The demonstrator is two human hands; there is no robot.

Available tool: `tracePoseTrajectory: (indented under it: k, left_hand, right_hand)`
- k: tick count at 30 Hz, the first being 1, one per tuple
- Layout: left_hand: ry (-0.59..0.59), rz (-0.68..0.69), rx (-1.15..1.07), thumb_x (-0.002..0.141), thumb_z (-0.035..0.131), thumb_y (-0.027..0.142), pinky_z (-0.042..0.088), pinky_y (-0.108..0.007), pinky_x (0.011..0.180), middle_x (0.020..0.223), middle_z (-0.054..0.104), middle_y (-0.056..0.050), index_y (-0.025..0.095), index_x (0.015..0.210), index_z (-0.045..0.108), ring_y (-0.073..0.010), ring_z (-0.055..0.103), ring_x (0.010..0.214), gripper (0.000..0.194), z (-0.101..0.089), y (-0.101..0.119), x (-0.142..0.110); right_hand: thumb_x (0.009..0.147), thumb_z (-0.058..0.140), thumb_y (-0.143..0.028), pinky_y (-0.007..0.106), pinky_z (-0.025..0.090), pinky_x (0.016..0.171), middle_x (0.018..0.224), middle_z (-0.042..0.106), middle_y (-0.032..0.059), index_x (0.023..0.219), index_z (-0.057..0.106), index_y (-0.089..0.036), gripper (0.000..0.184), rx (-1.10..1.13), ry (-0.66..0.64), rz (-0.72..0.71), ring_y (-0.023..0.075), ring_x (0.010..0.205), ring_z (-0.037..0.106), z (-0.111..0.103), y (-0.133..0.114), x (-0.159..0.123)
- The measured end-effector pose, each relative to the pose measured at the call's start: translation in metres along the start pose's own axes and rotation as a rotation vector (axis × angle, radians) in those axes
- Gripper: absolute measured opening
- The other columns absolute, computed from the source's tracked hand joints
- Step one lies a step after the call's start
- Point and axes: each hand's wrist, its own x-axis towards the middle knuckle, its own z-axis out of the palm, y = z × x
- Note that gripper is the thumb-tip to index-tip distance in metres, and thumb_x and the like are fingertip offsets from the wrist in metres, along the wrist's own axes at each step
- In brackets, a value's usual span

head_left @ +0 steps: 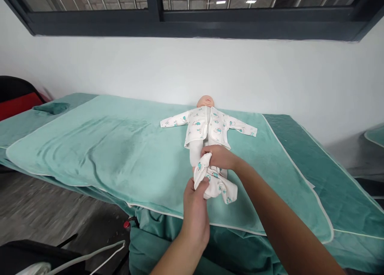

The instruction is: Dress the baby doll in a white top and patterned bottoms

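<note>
A baby doll (pixel 205 101) lies on its back on the green blanket, head toward the wall, its face turned up. It wears an unfastened white printed jacket (pixel 196 127) with both sleeves spread wide, and its legs are white. Over the feet, white printed baby pants (pixel 220 187) hang bunched between my hands. My left hand (pixel 196 203) pinches the near edge of the pants with thumb and fingers. By the doll's lower legs, my right hand (pixel 220 156) grips the upper edge of the same cloth; its fingertips are partly hidden.
The light green blanket (pixel 135 147) covers a bed beside the white wall (pixel 120 67), under a dark window frame (pixel 192 25). A black and red chair (pixel 18 95) stands at the left. White cables (pixel 90 257) run at the lower left.
</note>
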Motion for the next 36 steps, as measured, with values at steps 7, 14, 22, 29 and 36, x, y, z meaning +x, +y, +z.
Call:
tracePoseTrajectory:
  k: [7,14,22,29,36]
  left_hand:
    - [0.042,0.041,0.074,0.078,0.074,0.039,0.051,-0.03,0.084,0.108,0.072,-0.007,0.02,0.112,0.064,-0.0219,0.067,0.1,0.04,-0.02,-0.027,0.006]
    - [-0.011,0.152,0.403,0.081,0.071,0.044,0.044,-0.025,0.071,0.088,0.065,0.0,0.019,0.1,0.064,-0.0147,0.055,0.078,0.032,-0.07,-0.01,0.039]
    - [-0.063,0.339,0.814,0.089,0.059,0.041,0.039,-0.026,0.067,0.079,0.061,0.001,0.021,0.088,0.058,-0.0172,0.054,0.076,0.02,-0.06,0.019,0.075]
    - [-0.093,0.396,0.901,0.092,0.054,0.037,0.04,-0.027,0.067,0.078,0.063,0.0,0.023,0.09,0.052,-0.0186,0.058,0.073,0.015,-0.059,0.023,0.078]
    - [-0.053,0.586,0.929,0.085,0.061,0.027,0.038,-0.028,0.069,0.084,0.065,-0.002,0.023,0.104,0.056,-0.0206,0.058,0.074,0.02,-0.059,0.029,0.109]
  right_hand:
    - [0.069,0.069,-0.013,0.024,0.038,0.063,0.089,0.074,0.0021,0.079,0.069,-0.02,0.012,-0.126,-0.088,0.001,0.0175,0.078,0.063,0.0,-0.003,0.003]
    - [0.069,0.072,-0.021,0.026,0.033,0.06,0.088,0.074,0.0015,0.08,0.07,-0.022,0.012,-0.177,-0.054,0.064,0.0184,0.078,0.062,0.008,-0.004,0.005]
    - [0.079,0.067,-0.026,0.027,0.033,0.06,0.083,0.072,0.0028,0.077,0.066,-0.021,0.005,-0.092,0.044,0.103,0.0191,0.075,0.061,0.01,-0.007,0.003]
    - [0.077,0.063,-0.023,0.027,0.036,0.06,0.075,0.068,0.0014,0.071,0.06,-0.021,0.007,0.086,0.138,0.098,0.0177,0.072,0.058,0.015,-0.001,0.0]
    - [0.08,0.062,-0.032,0.028,0.041,0.066,0.074,0.064,-0.0008,0.073,0.058,-0.022,0.013,0.186,0.137,0.068,0.0181,0.075,0.057,0.013,0.004,0.003]
